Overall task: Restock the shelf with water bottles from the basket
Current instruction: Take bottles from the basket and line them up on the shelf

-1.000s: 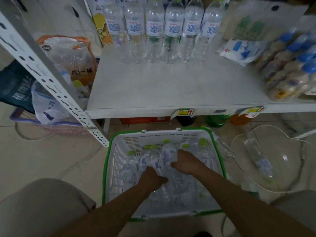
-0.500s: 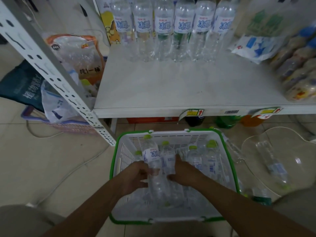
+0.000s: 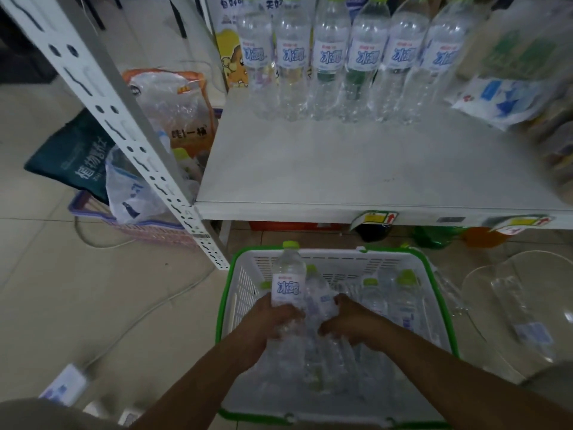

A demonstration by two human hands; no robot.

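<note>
We look down along both forearms, which reach forward into a white, green-rimmed basket [image 3: 245,293] on the floor just below the shelf [image 3: 356,169]. Our left hand [image 3: 273,319] has its grip closed round the lower body of a water bottle [image 3: 286,282], held upright with its green cap level with the basket's far rim. Our right hand [image 3: 352,324], knuckles up, curls its grip round a second bottle [image 3: 319,297] (tilted, touching the first). Spare bottles [image 3: 403,293] lie in the basket beside it. A row of six bottles [image 3: 328,57] stands at the back of the shelf.
</note>
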